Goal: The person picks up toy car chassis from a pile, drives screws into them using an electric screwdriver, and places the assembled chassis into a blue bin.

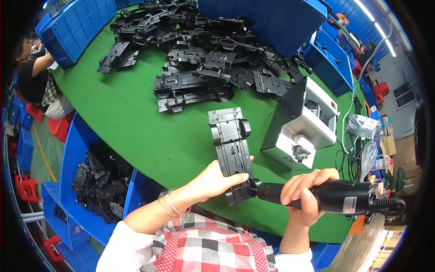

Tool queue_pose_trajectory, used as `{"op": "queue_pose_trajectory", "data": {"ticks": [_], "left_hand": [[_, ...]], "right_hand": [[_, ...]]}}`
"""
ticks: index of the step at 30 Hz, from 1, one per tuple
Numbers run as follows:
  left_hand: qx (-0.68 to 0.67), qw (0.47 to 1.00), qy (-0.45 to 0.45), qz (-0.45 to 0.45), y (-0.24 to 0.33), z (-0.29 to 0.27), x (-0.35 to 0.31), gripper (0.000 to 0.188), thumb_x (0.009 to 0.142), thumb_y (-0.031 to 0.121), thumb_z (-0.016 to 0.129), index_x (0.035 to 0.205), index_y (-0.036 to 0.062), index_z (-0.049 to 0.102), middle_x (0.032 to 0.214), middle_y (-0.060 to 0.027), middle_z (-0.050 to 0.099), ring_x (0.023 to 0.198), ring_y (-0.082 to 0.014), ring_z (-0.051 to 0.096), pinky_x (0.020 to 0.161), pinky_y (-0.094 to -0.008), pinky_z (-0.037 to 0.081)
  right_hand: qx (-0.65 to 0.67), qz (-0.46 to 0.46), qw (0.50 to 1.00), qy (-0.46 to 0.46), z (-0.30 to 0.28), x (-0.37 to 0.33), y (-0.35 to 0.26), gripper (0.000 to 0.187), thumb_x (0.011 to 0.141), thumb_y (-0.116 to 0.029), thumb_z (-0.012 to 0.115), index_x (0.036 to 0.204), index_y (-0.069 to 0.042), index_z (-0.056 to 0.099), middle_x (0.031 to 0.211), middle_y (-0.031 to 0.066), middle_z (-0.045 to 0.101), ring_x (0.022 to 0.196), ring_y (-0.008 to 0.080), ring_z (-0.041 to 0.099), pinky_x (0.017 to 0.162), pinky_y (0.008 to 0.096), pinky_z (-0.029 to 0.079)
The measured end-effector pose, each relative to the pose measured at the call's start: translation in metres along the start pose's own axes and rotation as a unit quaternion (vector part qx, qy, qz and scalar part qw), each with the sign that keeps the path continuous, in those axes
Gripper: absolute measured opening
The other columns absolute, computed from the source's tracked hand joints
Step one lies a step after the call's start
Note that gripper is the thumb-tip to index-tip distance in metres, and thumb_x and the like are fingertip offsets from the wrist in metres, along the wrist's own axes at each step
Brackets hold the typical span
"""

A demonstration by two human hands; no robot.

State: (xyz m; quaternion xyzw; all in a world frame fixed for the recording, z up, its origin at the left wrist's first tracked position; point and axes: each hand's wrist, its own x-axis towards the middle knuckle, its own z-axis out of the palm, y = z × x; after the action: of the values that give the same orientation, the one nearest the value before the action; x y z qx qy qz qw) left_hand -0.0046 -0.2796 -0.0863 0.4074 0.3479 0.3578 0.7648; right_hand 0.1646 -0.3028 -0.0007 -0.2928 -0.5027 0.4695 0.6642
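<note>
My left hand [221, 179] is closed round the lower part of a black plastic toy-car chassis [232, 152], thumb across its face, holding it above the green table [181, 140]. My right hand [308, 195] grips a black electric screwdriver [342, 196], which lies level with its cord end to the right. The screwdriver's tip meets the chassis near its lower right edge, by a small round part; whether a screw is there I cannot tell. Beyond the chassis lies a large heap of similar black chassis [195, 77].
A silver and black screw-feeder machine [294, 131] stands right of the chassis. Blue crates [258, 22] rise behind the heap, and a blue bin [70, 154] with black parts sits at lower left. Cables and plastic bags [362, 127] lie at right. Another person [38, 77] sits far left.
</note>
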Motion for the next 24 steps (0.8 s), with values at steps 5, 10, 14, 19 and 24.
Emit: {"op": "queue_pose_trajectory", "data": {"ticks": [5, 10, 14, 19, 24], "left_hand": [[-0.031, 0.999, -0.007, -0.004, -0.007, 0.006, 0.002, 0.046, 0.079, 0.01, 0.061, 0.121, -0.0018, 0.045, 0.119, -0.0089, 0.052, 0.104, -0.0142, 0.05, 0.091, -0.0284, 0.04], [0.027, 0.994, -0.106, 0.018, -0.01, 0.0, -0.006, 0.058, 0.079, 0.008, 0.061, 0.13, 0.0019, 0.035, 0.123, -0.008, 0.046, 0.106, -0.0153, 0.048, 0.086, -0.0282, 0.044], [0.032, 0.991, -0.13, -0.01, -0.008, -0.004, -0.007, 0.063, 0.08, 0.01, 0.06, 0.134, 0.0084, 0.03, 0.121, -0.0069, 0.046, 0.102, -0.014, 0.049, 0.062, -0.0227, 0.05], [0.022, 0.999, -0.041, -0.019, -0.006, 0.0, -0.003, 0.061, 0.08, 0.008, 0.059, 0.134, 0.0078, 0.032, 0.109, -0.0047, 0.053, 0.086, -0.0101, 0.053, 0.063, -0.0221, 0.05], [-0.021, 0.999, -0.005, -0.045, 0.005, 0.005, -0.002, 0.06, 0.08, 0.007, 0.059, 0.133, 0.0075, 0.032, 0.106, -0.0044, 0.054, 0.084, -0.0094, 0.054, 0.064, -0.0228, 0.051]], "right_hand": [[-0.014, -0.053, 0.998, -0.038, -0.001, -0.003, 0.004, 0.026, 0.073, 0.002, 0.056, 0.089, -0.004, 0.036, 0.055, 0.0074, 0.047, 0.036, 0.0183, 0.048, 0.035, 0.0279, 0.042], [0.1, -0.005, 0.988, -0.117, -0.023, 0.007, -0.01, 0.034, 0.069, 0.001, 0.067, 0.09, -0.004, 0.04, 0.055, 0.0085, 0.051, 0.04, 0.0214, 0.051, 0.039, 0.0324, 0.047], [-0.01, -0.144, 0.989, 0.031, -0.047, 0.023, -0.033, 0.022, 0.077, -0.002, 0.051, 0.095, -0.002, 0.039, 0.06, 0.0083, 0.046, 0.042, 0.0176, 0.047, 0.037, 0.0292, 0.041], [-0.189, -0.207, 0.95, 0.137, -0.044, 0.045, -0.012, 0.025, 0.072, 0.007, 0.05, 0.094, -0.001, 0.04, 0.061, 0.0088, 0.047, 0.044, 0.0175, 0.047, 0.045, 0.0298, 0.045], [-0.083, -0.084, 0.987, 0.106, -0.034, 0.034, -0.02, 0.025, 0.074, 0.003, 0.051, 0.095, -0.002, 0.039, 0.06, 0.0088, 0.046, 0.041, 0.0171, 0.045, 0.041, 0.0293, 0.044]]}}
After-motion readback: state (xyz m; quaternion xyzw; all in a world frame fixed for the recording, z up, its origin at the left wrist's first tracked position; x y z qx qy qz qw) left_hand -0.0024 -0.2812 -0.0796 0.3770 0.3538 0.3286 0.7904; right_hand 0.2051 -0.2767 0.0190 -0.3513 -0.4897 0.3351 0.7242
